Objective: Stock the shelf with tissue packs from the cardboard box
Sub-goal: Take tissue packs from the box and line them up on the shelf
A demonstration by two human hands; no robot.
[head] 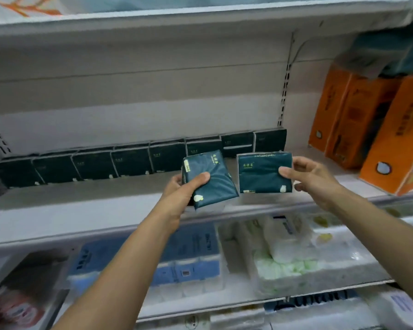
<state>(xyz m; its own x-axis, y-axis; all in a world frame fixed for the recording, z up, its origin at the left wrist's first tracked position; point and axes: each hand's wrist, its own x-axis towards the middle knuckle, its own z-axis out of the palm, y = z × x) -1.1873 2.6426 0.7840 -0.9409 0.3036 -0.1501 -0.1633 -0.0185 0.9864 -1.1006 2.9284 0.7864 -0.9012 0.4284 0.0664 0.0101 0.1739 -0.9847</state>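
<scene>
Head cam: left hand [184, 186] grips a dark green tissue pack [209, 181], thumb on front, fingers curled behind. Right hand [312, 178] pinches a 2nd pack [264, 172] by its right edge. Both held just above the shelf [81, 210], near the back row of packs [134, 160]. Looks approx. part-stocked: 1 row standing, front of shelf bare. Cardboard box not in view; printing on packs too blurred to read.

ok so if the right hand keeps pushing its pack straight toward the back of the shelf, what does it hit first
Probably the row of dark green packs standing along the back; the pack that the right hand holds would touch them first. Depth is unclear.
</scene>
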